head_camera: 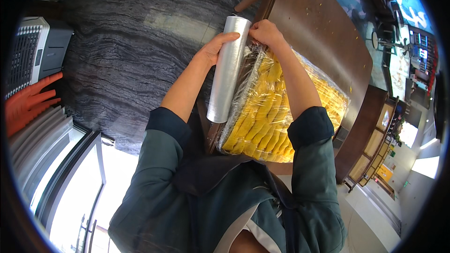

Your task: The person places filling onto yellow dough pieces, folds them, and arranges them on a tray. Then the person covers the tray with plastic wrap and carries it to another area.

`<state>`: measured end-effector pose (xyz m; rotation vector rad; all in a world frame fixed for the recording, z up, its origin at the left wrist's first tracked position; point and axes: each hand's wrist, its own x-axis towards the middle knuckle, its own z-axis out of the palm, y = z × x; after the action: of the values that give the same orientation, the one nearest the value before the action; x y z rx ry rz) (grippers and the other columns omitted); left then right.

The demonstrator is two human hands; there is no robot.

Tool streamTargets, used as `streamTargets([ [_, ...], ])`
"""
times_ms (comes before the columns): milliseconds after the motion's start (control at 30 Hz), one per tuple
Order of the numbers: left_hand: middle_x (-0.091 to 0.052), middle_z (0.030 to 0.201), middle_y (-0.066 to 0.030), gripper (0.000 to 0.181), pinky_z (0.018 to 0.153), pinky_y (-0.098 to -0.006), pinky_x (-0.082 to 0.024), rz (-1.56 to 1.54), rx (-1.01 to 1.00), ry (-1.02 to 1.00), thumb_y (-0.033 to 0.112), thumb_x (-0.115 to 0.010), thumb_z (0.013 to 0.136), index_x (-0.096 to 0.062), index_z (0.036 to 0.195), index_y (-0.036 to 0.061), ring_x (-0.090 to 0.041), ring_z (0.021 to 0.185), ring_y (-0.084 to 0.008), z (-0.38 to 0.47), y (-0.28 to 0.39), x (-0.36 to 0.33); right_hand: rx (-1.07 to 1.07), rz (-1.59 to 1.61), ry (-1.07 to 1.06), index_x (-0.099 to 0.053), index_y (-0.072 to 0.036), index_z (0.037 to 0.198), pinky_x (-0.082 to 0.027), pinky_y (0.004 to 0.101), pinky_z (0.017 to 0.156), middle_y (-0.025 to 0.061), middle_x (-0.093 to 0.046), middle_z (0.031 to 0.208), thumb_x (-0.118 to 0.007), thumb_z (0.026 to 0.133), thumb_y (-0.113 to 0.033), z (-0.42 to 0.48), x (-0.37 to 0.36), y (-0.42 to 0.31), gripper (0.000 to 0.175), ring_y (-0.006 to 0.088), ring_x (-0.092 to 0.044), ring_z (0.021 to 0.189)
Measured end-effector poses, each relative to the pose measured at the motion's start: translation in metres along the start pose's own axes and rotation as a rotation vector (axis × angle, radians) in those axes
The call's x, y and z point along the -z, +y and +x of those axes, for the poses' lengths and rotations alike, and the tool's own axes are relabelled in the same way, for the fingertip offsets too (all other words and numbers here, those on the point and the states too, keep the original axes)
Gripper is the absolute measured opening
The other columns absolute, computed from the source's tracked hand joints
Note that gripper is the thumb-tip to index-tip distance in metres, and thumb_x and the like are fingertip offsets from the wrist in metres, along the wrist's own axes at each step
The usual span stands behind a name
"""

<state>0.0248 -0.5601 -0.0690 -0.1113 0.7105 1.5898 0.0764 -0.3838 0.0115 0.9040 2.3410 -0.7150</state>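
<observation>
My left hand (218, 45) grips a large roll of clear plastic film (228, 73), its thumb across the front near the far end. The roll slants beside the table's left edge. Just right of its far end, my right hand (266, 32) has its fingers closed at the film's edge, by the far corner of a tray of yellow food pieces (264, 114). These long pieces lie in rows under wrinkled film that covers the tray. My right forearm passes over the tray and hides part of it.
The tray rests on a brown wooden table (318, 24) with yellow crumbs scattered on it. Dark veined stone flooring (137, 42) lies to the left. Farther left are an air cooler (52, 47), orange plastic items (33, 102) and a glass door (77, 179). A wooden cabinet (365, 137) stands at right.
</observation>
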Motion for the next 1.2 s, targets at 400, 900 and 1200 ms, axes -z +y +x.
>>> streamTargets([
  [400,-0.066,0.099,-0.0178,0.055,0.074,-0.0366,-0.058,-0.059,0.033,-0.116,0.030,-0.072,0.076,-0.057,0.116,-0.0043,-0.068,0.085,-0.0253,0.006,-0.006,0.007,-0.067,-0.156,-0.043,-0.074,-0.007,0.087,-0.053,0.0364,0.076,0.0095,-0.072,0.084,-0.058,0.075,-0.022,0.008,-0.001,-0.005,0.024,0.0226,-0.070,0.086],
  [900,-0.064,0.109,-0.0181,0.064,0.070,-0.0365,-0.059,-0.067,-0.060,-0.090,0.031,-0.070,0.077,-0.050,0.126,-0.0048,-0.066,0.082,-0.0240,-0.006,0.003,0.008,-0.059,0.452,-0.137,-0.066,-0.005,0.114,-0.052,0.0337,0.077,0.0093,-0.070,0.090,-0.063,0.086,-0.022,0.031,0.005,0.026,0.033,0.0200,-0.067,0.082],
  [1200,-0.065,0.106,-0.0169,0.058,0.074,-0.0374,-0.057,-0.060,0.046,0.051,0.029,-0.072,0.077,-0.053,0.122,-0.0032,-0.065,0.085,-0.0239,0.000,-0.002,0.013,0.375,-0.604,0.522,-0.072,-0.007,0.093,-0.045,0.0394,0.091,0.0157,-0.068,0.092,-0.054,0.083,-0.014,-0.046,-0.029,-0.010,0.022,0.0270,-0.064,0.092],
])
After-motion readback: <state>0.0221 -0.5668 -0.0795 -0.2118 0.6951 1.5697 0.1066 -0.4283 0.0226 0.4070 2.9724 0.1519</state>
